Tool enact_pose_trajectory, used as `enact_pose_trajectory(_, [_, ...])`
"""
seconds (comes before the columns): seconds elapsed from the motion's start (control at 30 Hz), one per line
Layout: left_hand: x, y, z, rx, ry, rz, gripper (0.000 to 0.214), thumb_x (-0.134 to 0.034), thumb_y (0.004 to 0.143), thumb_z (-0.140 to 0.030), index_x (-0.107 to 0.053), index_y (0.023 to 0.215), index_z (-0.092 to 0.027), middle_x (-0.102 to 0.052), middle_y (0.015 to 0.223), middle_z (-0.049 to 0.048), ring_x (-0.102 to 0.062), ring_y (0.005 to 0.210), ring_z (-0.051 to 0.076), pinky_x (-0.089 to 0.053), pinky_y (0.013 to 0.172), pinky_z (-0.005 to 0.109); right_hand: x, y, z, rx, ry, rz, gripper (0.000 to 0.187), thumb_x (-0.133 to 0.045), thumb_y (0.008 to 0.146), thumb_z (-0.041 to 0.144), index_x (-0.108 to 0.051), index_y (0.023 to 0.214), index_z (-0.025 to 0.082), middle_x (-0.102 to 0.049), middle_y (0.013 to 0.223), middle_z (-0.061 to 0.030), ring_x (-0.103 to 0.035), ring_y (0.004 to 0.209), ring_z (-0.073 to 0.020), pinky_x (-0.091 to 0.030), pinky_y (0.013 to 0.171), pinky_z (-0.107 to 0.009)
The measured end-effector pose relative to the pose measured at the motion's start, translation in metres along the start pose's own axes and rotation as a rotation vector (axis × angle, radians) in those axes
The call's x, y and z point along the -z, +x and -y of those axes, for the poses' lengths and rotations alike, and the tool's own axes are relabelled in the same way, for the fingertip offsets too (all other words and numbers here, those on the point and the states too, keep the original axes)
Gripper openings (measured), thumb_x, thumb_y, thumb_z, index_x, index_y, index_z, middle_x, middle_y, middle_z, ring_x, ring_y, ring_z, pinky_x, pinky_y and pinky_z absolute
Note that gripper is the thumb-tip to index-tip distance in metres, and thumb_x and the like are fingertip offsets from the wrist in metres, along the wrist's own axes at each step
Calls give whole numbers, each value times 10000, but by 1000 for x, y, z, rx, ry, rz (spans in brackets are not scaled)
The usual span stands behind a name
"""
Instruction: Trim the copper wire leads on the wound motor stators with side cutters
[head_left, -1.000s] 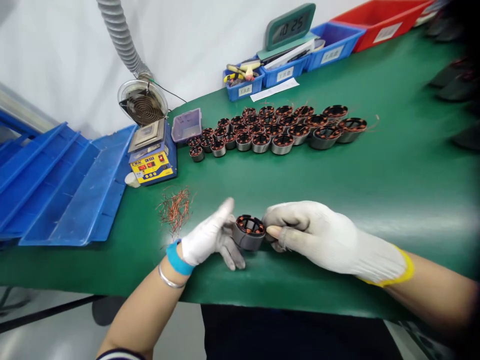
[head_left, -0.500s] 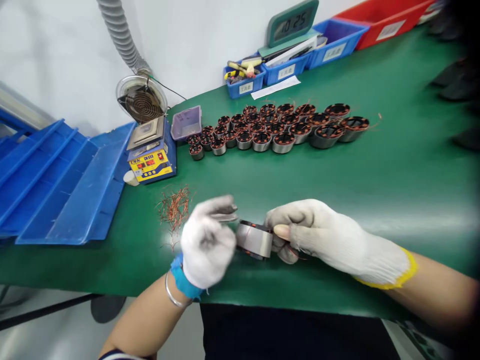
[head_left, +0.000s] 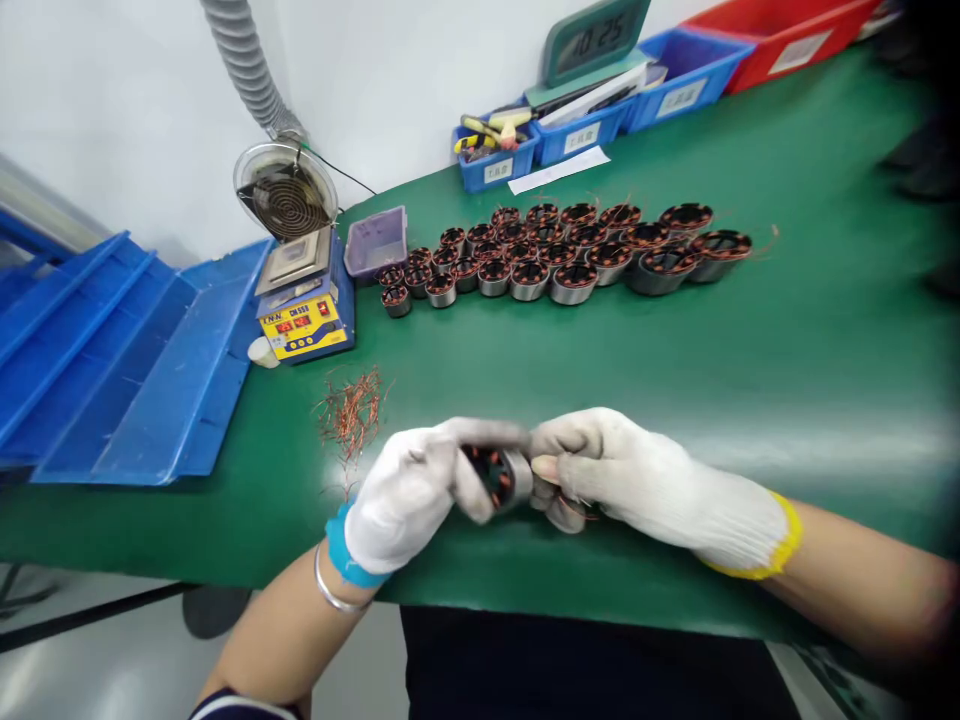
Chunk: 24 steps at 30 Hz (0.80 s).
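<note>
- The left hand (head_left: 409, 500) in a white glove and the right hand (head_left: 637, 475) in a white glove both pinch one small round grey metal motor part with orange wire (head_left: 501, 475), just above the green table (head_left: 750, 350).
- Two hands keep it steady.
- Fingers hide most of it, and it looks blurry.

Stator (head_left: 501, 474) mostly hidden by gloved fingers (head_left: 480, 436), clock (head_left: 596, 38) digits blurred, perhaps 10:25

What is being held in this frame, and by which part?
One wound stator, held between both gloved hands: the left hand wraps its left rim and outer wall, the right hand pinches its right edge.
</note>
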<state>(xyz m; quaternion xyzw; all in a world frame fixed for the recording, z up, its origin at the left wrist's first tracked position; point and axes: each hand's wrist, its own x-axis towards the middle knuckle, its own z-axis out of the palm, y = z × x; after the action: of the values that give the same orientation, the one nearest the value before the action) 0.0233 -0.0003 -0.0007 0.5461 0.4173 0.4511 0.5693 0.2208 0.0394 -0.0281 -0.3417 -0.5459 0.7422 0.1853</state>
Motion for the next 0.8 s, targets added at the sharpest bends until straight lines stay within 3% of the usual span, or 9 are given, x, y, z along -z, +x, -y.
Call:
enact_pose_trajectory(0.1, [0,4,4,118,-148,-7,430,-581,873,-572,-608,717,-172,-674,886,78,-677,879,243,-579,850,443,-2,-2,2,22,-123,20,367,-632,747,513,-546,627,177,-563,529,-18,-455,465,-108,-346,463,-242])
enact_pose_trajectory(0.23, [2,10,10,517,-57,374,412,-656,833,-505,-608,1054,-161,-644,859,76,-686,826,244,-595,631,347,2,-5,3,174,-545,-23,276,-515,827,375,-565,630,188,-595,611,-27,-499,568,-133,-378,537,-260])
enact_pose_trajectory(0.3, [1,9,13,339,202,294,333,-658,828,-428,-601,1012,-156,-626,857,66,-674,846,229,-595,686,350,5,-5,2,202,-701,-94,243,-501,821,345,-576,648,191,-611,656,-29,-517,606,-144,-374,561,-270])
enact_pose_trajectory(0.37, [-3,6,16,-25,536,90,210,-679,804,-316,-596,930,-170,-620,965,77,-658,899,207,-583,781,349,6,-3,1,143,-700,-165,258,-505,814,381,-565,647,194,-603,640,-29,-511,592,-147,-362,549,-274])
enact_pose_trajectory(0.43, [-6,2,21,-317,766,-41,159,-693,787,-239,-581,884,-181,-577,1170,111,-645,996,205,-564,860,349,7,0,-1,67,-504,-152,320,-505,816,467,-566,666,190,-592,609,-29,-492,547,-139,-364,526,-273])
enact_pose_trajectory(0.5, [-8,0,27,-437,864,-89,164,-696,789,-200,-568,892,-193,-520,1304,122,-635,1066,207,-557,893,341,7,4,-3,40,-274,-87,395,-492,814,554,-575,705,183,-591,603,-30,-479,515,-130,-380,511,-273])
enact_pose_trajectory(0.57, [-8,1,34,-433,912,-101,174,-694,796,-184,-560,905,-206,-541,1306,102,-630,1100,208,-554,908,335,9,6,-5,38,-290,-85,416,-471,827,567,-586,725,181,-600,616,-34,-497,520,-134,-396,516,-277])
enact_pose_trajectory(0.67, [-5,7,42,-317,1002,-115,156,-688,836,-264,-543,856,-207,-629,1154,76,-664,1002,213,-568,854,350,17,7,-9,90,-779,-296,344,-449,871,466,-644,791,194,-665,738,-52,-589,619,-175,-420,543,-295])
enact_pose_trajectory(0.8, [-1,11,45,-180,1091,-142,296,-728,798,-394,-531,909,-203,-645,1099,92,-670,953,254,-566,847,414,23,7,-14,591,-1293,-551,417,-498,884,452,-646,1127,147,-679,1114,-136,-646,988,-274,-525,785,-394])
